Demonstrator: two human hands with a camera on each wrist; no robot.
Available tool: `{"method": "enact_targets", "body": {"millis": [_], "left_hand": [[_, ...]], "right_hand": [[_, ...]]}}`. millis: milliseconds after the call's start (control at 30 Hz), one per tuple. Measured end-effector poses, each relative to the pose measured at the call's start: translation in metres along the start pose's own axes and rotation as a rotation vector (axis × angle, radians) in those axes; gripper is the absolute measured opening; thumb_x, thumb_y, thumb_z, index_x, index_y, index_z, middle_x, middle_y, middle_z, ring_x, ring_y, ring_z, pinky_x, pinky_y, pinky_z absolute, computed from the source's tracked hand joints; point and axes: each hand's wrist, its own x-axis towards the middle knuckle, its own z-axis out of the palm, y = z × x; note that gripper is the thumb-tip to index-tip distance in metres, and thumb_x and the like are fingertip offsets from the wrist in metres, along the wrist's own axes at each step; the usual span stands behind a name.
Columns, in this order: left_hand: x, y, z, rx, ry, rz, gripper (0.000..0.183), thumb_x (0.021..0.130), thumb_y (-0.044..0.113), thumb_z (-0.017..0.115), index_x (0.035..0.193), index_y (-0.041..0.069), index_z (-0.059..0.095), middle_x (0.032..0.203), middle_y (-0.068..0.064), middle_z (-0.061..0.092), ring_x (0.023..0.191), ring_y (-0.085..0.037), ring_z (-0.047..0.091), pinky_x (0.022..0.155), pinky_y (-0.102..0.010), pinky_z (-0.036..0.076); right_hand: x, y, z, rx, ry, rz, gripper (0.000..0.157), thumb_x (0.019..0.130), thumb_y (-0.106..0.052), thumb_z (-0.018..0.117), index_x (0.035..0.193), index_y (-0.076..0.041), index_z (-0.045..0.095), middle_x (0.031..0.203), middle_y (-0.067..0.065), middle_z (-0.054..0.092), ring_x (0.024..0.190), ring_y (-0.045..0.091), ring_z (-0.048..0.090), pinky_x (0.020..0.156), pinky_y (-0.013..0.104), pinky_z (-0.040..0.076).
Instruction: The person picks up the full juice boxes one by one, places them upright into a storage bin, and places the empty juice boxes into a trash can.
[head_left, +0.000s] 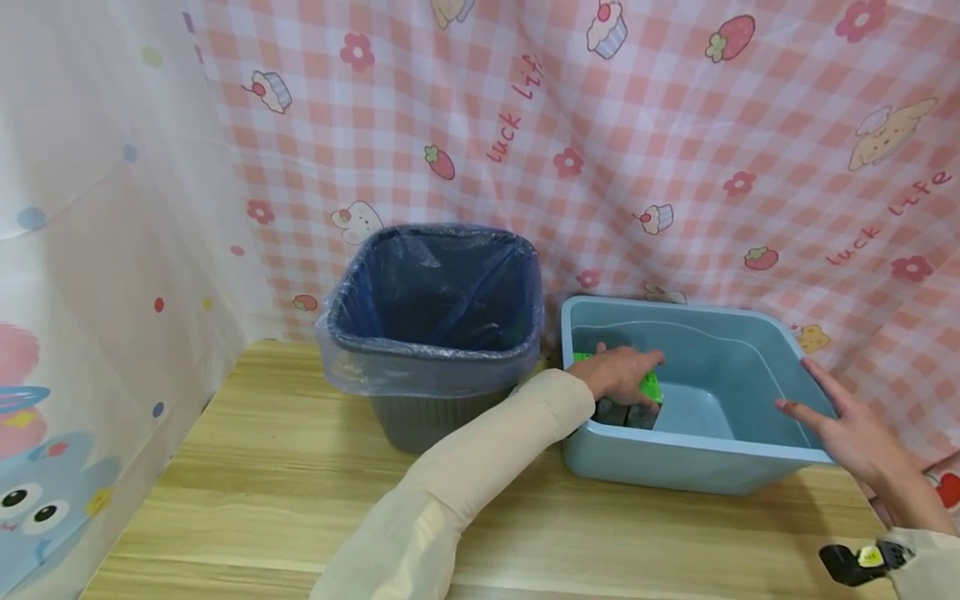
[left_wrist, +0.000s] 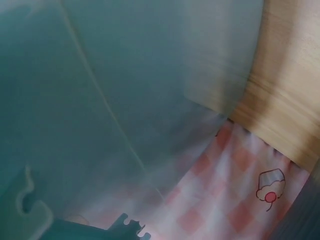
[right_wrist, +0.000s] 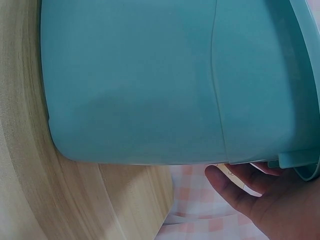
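Observation:
A blue-grey plastic tub [head_left: 690, 454] stands on the table. My left hand [head_left: 618, 377] reaches into its left end and grips a bright green and dark box-like thing [head_left: 651, 388] from above, thumb at the near side and fingers across the top. The hand covers much of it. At the tub's right end my right hand [head_left: 855, 429] holds the rim, the thumb inside the wall and the other fingers outside. The right wrist view shows the tub's outer wall [right_wrist: 135, 90] with my right hand [right_wrist: 285, 200] at its edge.
Left of the tub stands a dark bin [head_left: 442, 412] lined with a clear bluish bag [head_left: 352, 367]. Both stand on a wooden table [head_left: 300, 500]. A pink checked curtain [head_left: 465, 100] hangs close behind, and a white printed one [head_left: 97, 275] at the left. The tub wall [left_wrist: 125, 75] fills much of the left wrist view.

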Motion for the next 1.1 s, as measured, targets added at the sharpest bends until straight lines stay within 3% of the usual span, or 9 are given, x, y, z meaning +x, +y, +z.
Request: {"method": "enact_targets", "body": {"millis": [467,833,1100], "left_hand": [[-0.005,-0.001,0.000,0.047,-0.003,0.032,0.071,0.093,0.056,0.058,0.155,0.040,0.025,0.151,0.015,0.043,0.138,-0.013,0.039,0.109,-0.038,0.033],[-0.017,0.004,-0.005,-0.065,0.007,0.032,0.068,0.096,0.055,0.054,0.155,0.042,0.022,0.151,0.019,0.042,0.144,-0.011,0.032,0.118,-0.040,0.024],[-0.028,0.000,-0.016,-0.162,0.103,0.097,0.066,0.097,0.053,0.053,0.155,0.035,0.027,0.152,0.017,0.042,0.137,-0.006,0.042,0.115,-0.039,0.031]], "right_hand": [[0.003,0.001,0.001,-0.012,0.003,-0.016,0.088,0.101,-0.051,0.046,0.156,-0.020,-0.015,0.151,0.045,-0.003,0.124,0.074,0.021,0.087,0.080,0.030],[0.001,0.000,0.004,-0.027,0.023,-0.021,0.090,0.100,-0.052,0.047,0.156,-0.017,-0.014,0.152,0.044,-0.005,0.128,0.072,0.016,0.088,0.081,0.026],[0.000,0.001,0.002,-0.024,0.023,-0.005,0.091,0.100,-0.055,0.046,0.156,-0.017,-0.015,0.152,0.043,-0.006,0.129,0.072,0.012,0.090,0.081,0.023]]}}
